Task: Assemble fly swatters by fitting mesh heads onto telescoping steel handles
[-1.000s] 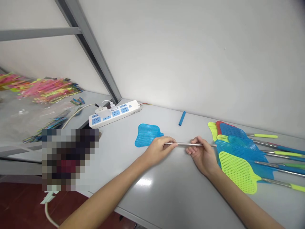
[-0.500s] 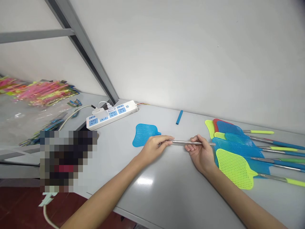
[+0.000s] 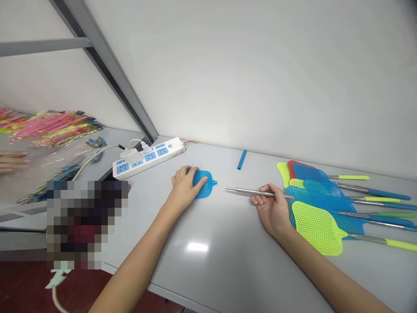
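Note:
My left hand (image 3: pixel 184 186) lies over a blue fly swatter head (image 3: pixel 206 190) on the table. Its thumb rests on the mesh and the fingers curl over the far left edge. The short narrow neck of this head points right. In my right hand (image 3: pixel 273 208) is a thin metal rod (image 3: pixel 241 190), gripped between thumb and fingers. The rod's free end points left, a short gap away from the swatter's neck. Beyond the rod, a short blue tube (image 3: pixel 242 159) lies on the table.
Several fly swatters (image 3: pixel 317 228) in yellow-green, blue and red overlap at the right. A white power strip (image 3: pixel 150 158) with plugs and a cable stands back left. Packed colourful items (image 3: pixel 58 126) lie farther left, beside another person's hand (image 3: pixel 13 161). A blurred patch covers the near left.
My left hand has let go of the rod's left end and moved left onto the blue swatter head. My right hand still holds the rod. Another person's hand has appeared at far left.

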The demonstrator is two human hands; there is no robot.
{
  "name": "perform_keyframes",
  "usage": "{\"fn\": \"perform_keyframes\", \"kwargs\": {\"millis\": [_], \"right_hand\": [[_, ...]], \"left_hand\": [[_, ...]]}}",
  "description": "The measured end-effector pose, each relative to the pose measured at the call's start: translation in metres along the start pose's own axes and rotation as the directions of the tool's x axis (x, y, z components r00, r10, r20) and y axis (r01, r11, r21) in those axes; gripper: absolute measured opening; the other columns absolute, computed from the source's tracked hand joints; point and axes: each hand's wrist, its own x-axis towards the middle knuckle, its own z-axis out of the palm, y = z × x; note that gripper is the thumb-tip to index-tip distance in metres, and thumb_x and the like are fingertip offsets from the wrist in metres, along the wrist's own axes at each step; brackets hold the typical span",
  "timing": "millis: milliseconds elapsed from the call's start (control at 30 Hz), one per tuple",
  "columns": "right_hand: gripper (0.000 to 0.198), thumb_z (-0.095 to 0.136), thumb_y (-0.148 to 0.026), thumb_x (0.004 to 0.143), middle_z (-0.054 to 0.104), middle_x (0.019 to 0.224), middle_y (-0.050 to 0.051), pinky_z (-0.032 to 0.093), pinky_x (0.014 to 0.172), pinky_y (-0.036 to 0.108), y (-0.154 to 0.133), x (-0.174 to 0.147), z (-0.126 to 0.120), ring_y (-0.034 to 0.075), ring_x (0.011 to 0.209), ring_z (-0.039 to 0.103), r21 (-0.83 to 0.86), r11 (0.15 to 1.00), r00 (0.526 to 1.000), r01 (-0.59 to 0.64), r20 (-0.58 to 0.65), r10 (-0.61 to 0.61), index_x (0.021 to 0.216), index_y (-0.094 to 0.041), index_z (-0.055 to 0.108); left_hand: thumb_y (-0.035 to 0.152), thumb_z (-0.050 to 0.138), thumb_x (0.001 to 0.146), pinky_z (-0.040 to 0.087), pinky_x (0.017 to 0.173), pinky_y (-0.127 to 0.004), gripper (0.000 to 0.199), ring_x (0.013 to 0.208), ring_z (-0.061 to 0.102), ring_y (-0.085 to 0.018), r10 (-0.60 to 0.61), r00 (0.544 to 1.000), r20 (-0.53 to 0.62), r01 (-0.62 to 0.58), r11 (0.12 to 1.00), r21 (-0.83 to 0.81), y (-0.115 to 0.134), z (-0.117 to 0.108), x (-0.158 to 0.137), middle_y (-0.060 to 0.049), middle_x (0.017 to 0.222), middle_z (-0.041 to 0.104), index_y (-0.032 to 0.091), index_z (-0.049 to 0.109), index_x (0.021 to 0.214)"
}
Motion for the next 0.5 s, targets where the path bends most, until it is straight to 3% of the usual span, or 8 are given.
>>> {"fn": "perform_keyframes", "kwargs": {"millis": [500], "right_hand": [[0.028, 0.047, -0.035, 0.076, 0.034, 0.045, -0.004, 0.034, 0.048, 0.025, 0.0010, -0.0018, 0.0017, 0.008, 0.044, 0.036, -0.020, 0.997, 0.997, 0.073, -0.015, -0.074, 0.056, -0.017, 0.053]], "left_hand": [[0.060, 0.031, 0.075, 0.015, 0.095, -0.046, 0.070, 0.126, 0.013, -0.028, 0.049, 0.984, 0.172, -0.052, 0.999, 0.014, 0.0080, 0.0084, -0.0068, -0.014, 0.136, 0.022, 0.018, 0.020, 0.130]]}}
